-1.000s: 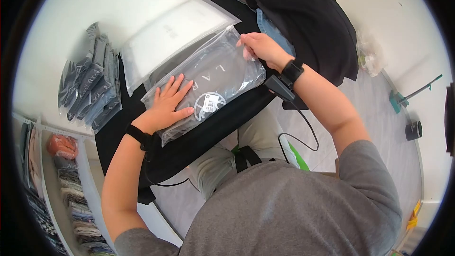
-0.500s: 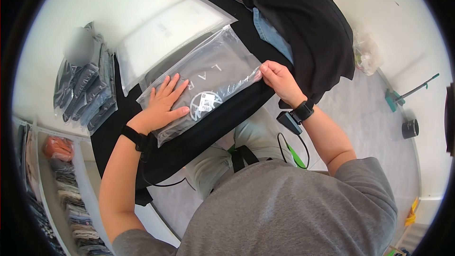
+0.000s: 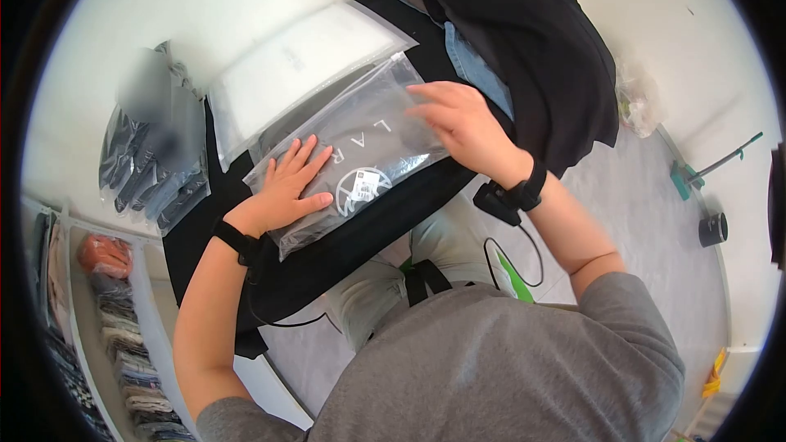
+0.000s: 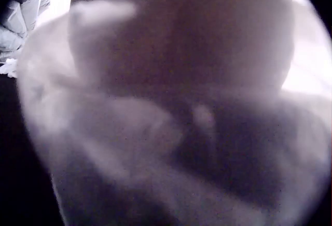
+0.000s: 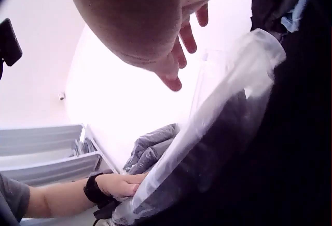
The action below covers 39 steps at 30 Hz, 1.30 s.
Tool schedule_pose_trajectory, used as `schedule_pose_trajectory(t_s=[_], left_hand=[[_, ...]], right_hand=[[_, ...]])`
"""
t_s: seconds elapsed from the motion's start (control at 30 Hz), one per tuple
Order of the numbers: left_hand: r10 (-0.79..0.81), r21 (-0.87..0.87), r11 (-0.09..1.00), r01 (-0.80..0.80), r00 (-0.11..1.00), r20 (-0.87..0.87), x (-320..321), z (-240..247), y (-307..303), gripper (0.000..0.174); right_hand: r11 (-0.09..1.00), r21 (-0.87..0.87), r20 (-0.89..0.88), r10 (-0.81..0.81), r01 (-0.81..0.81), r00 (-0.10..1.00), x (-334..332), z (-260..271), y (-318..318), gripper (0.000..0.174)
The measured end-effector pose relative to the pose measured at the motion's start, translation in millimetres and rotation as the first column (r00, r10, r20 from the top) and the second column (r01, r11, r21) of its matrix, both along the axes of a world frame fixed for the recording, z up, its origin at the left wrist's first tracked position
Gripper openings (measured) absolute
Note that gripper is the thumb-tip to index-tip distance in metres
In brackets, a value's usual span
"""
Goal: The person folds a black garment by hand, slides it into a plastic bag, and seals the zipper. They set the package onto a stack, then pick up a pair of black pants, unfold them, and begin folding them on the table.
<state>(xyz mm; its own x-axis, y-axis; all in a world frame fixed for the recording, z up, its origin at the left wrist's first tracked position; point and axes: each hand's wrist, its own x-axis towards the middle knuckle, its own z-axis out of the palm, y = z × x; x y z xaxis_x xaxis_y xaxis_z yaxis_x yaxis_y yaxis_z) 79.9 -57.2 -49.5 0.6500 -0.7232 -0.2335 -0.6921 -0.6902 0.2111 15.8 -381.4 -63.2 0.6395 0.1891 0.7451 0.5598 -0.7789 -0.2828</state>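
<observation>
A clear plastic zip bag (image 3: 378, 106) with a dark grey folded garment inside lies on the black-covered table. It bears white letters, a round printed logo and a white label (image 3: 363, 186). My left hand (image 3: 288, 187) rests flat on the bag's left part, fingers spread. Over its right part is my right hand (image 3: 468, 127), fingers extended and loose with nothing held. The right wrist view has that hand (image 5: 179, 39) raised above the bag (image 5: 202, 148). In the left wrist view, blurred plastic (image 4: 129, 132) fills most of the picture.
Frosted bags (image 3: 303, 61) lie behind the zip bag. A stack of bagged dark garments (image 3: 176, 172) stands at the left, partly blurred. Black cloth (image 3: 540, 41) and blue denim (image 3: 475, 69) are heaped at the back right. Shelves (image 3: 78, 278) of folded clothes stand at lower left.
My right hand pinched the bag's far right side, then its near right corner; now it has let go and moved back over the bag. My left hand has stayed on the bag.
</observation>
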Motion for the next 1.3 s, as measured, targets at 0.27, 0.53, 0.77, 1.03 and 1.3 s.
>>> schedule_pose_trajectory(t_s=[0.27, 0.53, 0.77, 1.03, 1.3], left_hand=[[-0.054, -0.117, 0.993, 0.027, 0.97, -0.238, 13.8, 45.1, -4.6, 0.068], [-0.029, -0.05, 0.998, 0.027, 0.999, -0.03, 46.4, 89.7, -69.6, 0.042], [-0.065, -0.307, 0.946, 0.106, 0.988, 0.14, 115.4, 37.5, -158.6, 0.028], [0.062, -0.469, 0.856, -0.216, 0.945, -0.322, 115.7, 33.8, -171.0, 0.027], [0.232, -0.151, 0.943, -0.296, 0.912, -0.339, 101.5, 86.1, -84.7, 0.025]], right_hand=[[0.957, 0.275, -0.368, 0.197, -0.096, 0.909, 103.2, 25.4, -26.4, 0.023], [0.838, 0.545, -0.659, 0.429, -0.001, 0.618, 132.0, 23.3, -32.1, 0.015], [0.785, 0.619, -0.647, 0.495, 0.022, 0.58, 132.9, 21.0, -33.0, 0.016], [0.744, 0.668, -0.58, 0.535, -0.018, 0.615, 130.6, 10.7, -29.4, 0.012], [0.713, 0.698, -0.594, 0.531, 0.06, 0.605, 135.7, 8.3, -23.8, 0.011]])
